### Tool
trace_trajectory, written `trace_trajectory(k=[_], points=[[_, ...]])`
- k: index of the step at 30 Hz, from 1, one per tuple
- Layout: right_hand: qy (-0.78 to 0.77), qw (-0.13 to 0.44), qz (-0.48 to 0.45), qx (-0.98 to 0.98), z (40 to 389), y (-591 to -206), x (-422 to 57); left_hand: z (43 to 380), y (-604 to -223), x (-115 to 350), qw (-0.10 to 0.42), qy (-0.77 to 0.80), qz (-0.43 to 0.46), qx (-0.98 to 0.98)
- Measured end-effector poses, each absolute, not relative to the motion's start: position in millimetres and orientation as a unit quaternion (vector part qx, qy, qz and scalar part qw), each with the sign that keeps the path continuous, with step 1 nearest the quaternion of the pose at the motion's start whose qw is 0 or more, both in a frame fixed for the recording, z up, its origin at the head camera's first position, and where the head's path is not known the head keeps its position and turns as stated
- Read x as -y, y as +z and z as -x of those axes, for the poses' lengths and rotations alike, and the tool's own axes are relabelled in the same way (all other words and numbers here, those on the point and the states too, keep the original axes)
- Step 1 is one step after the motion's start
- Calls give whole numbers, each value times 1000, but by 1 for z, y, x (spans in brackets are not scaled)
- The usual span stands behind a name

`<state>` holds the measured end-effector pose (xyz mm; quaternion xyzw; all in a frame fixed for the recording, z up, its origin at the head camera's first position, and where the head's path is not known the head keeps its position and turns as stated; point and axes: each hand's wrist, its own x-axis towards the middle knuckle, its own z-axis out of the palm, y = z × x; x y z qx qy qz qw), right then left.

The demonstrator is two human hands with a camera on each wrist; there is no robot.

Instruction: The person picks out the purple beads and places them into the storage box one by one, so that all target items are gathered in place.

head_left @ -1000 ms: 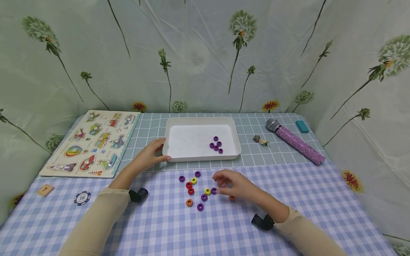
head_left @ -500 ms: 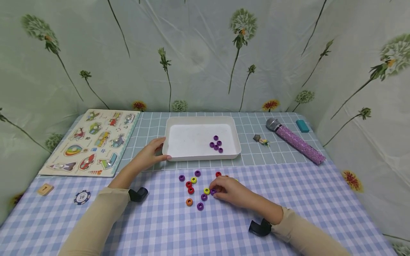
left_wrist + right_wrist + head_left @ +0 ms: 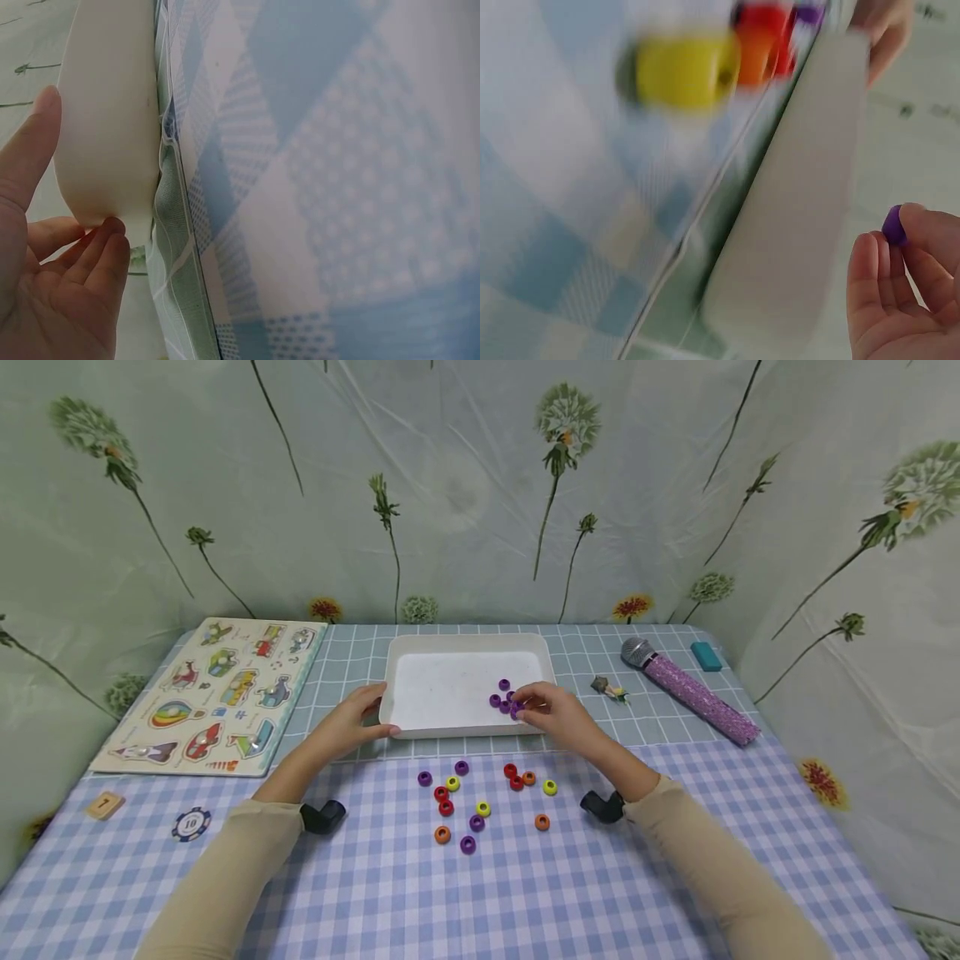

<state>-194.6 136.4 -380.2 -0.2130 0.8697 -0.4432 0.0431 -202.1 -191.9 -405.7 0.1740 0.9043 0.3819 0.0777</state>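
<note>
My left hand holds the near left corner of a white tray, thumb at the front wall and fingers along the side. In the left wrist view its fingers curl against the tray's wall. A purple bead is pinched between thumb and finger of my right hand, which is over the tray's right part. Below and beside those fingertips, several purple beads lie inside the tray. On the cloth in front are more beads: purple, red, yellow and orange.
A wooden picture puzzle board lies at the left, with a number tile and a poker chip before it. Rightward are a small flower-like piece, a glittery pink microphone and a teal block.
My right hand has picked a purple bead from the cloth and carried it forward over the tray. My left hand stays at the tray's corner.
</note>
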Motion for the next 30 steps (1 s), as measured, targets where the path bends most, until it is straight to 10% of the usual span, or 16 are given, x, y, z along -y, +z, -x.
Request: trace_trajectory(k=[13,30], points=[[-346,107,165,-917,244,-396,-127,202,-405,191,87,379,-166,-906],[-394,63,247,-883,210,-381,-126,202,-408,191,74,386,-170,-904]])
